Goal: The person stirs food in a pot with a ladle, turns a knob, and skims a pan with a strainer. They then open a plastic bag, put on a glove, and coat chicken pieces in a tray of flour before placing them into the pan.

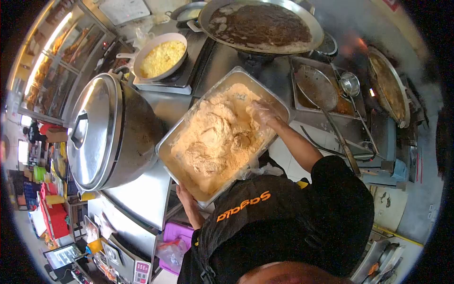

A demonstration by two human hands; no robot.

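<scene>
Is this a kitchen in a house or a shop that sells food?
Probably a food stall kitchen: a huge round steel wok of dark sauce, a big lidded steel pot, and a large metal tray of floured pieces.

Steel counter (137,199), glass display case (56,57) (daylit).

Metal tray (191,124): rectangular, shallow, set diagonally on the counter (142,199) beside a large lidded pot. It is filled with pale orange-tan flour coating (215,137), heaped unevenly. Several coated pieces (208,163) lie embedded in the flour, fully covered, lumpy in outline, near the tray's centre.
</scene>
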